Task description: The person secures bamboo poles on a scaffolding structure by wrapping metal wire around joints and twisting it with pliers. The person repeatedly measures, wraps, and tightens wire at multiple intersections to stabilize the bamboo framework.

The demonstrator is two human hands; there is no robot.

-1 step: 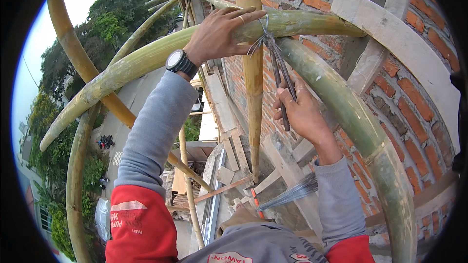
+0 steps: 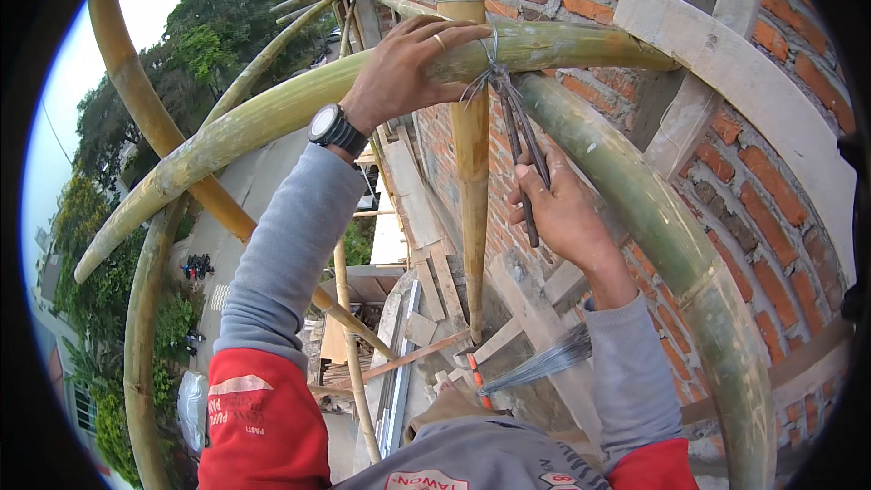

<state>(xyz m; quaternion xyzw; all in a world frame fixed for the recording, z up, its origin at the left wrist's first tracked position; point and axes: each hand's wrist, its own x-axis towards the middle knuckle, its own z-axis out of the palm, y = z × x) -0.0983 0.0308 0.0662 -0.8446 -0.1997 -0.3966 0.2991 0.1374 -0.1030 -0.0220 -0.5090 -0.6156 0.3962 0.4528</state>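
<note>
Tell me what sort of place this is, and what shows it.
Most likely a building site, up on scaffolding: round green-yellow bamboo poles bound with thin grey metal wire, a bare red brick wall alongside, and a grey paved street below.

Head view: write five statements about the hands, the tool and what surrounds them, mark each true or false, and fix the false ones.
1. The right hand grips the handles of a dark pincer-like tool. True.
2. The left hand hangs free, touching nothing. False: it clasps the crossing bamboo pole.
3. The head of the tool is at the wire tie on the crossing bamboo pole, by the upright bamboo pole. True.
4. The watch is worn on the right wrist. False: it is on the left wrist.
5. A brick wall stands on the right side of the view. True.
</note>
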